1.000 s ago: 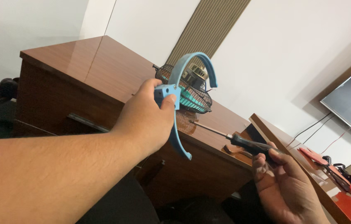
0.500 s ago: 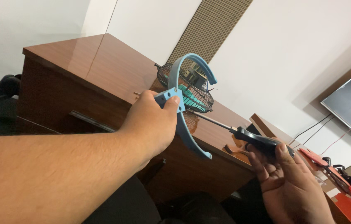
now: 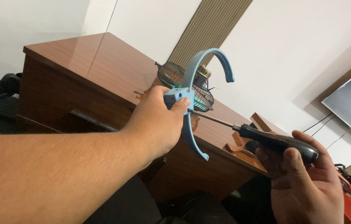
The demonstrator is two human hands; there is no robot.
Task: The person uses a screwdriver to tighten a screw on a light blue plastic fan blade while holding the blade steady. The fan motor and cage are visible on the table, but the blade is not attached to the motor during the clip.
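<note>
The brown worktop fills the upper left, carrying a wire fan cage mid-frame. Before it the left hand lifts a blue curved bracket, fingers pinching its block steady so the right hand, wrapped tight around a black screwdriver, can aim the tip at the block. No labels or packages show.

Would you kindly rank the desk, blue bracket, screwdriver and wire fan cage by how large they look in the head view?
1. Desk, clearly largest.
2. Blue bracket and screwdriver: similar extent, and the screwdriver is nearer the camera, so unranked.
3. Wire fan cage looks smallest, though partly hidden behind the bracket and farther away.
</note>
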